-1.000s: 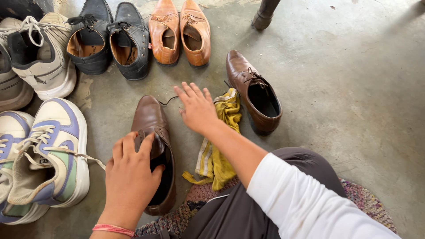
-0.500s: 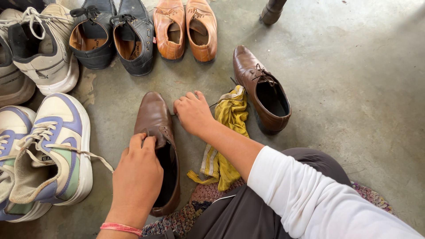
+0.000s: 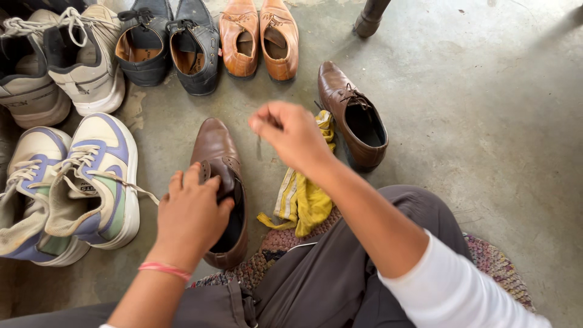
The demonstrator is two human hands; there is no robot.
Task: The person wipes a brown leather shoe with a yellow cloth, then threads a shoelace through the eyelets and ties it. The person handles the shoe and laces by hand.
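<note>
Head view: brown shoe (image 3: 214,152) under left hand (image 3: 191,212) grip, right hand (image 3: 291,130) above

Left hand (image 3: 193,212) presses on the near brown shoe (image 3: 220,176); right hand (image 3: 290,130) pinches its lace above, yellow cloth (image 3: 303,197) beside.

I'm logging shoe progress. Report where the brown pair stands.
Done: nothing visibly finished. In hand: the left hand grips the near brown shoe at its opening; the right hand is raised above it, seemingly pulling a thin lace. Left: the other brown shoe and yellow cloth lie untouched.
</note>
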